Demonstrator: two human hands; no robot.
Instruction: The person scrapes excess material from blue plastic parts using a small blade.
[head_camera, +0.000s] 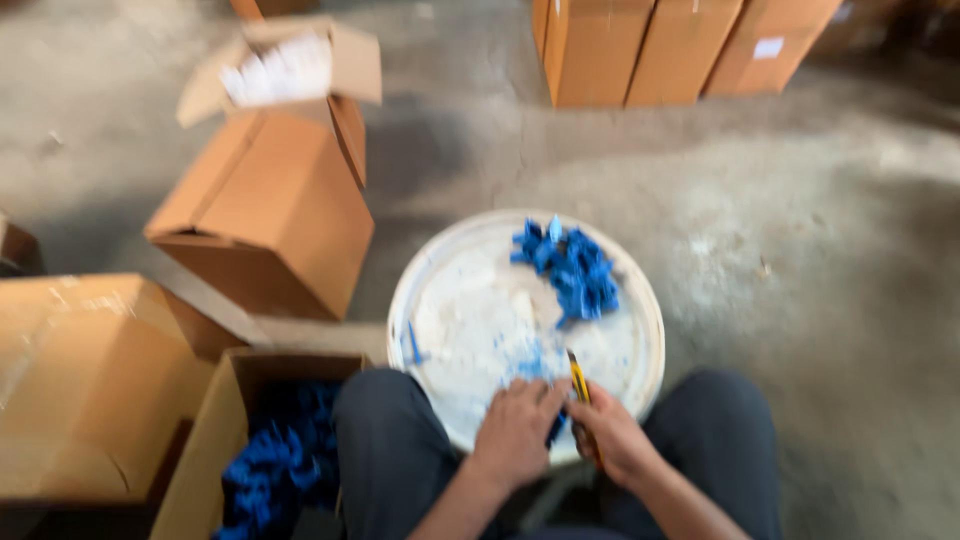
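Observation:
A round white lid (460, 300) lies on the floor between my knees. A heap of small blue plastic pieces (570, 265) rests on its far right part, and a few blue scraps lie near its middle. My right hand (615, 435) grips a yellow utility knife (579, 385) at the lid's near edge. My left hand (515, 430) is beside it, fingers bent over a blue piece (555, 428) that is mostly hidden. The frame is blurred.
An open cardboard box (215, 420) at my left knee holds many blue pieces (275, 460). More brown boxes stand at left (270, 215), one open with white contents (285, 65). Closed boxes (650, 50) line the back. The floor is grey concrete.

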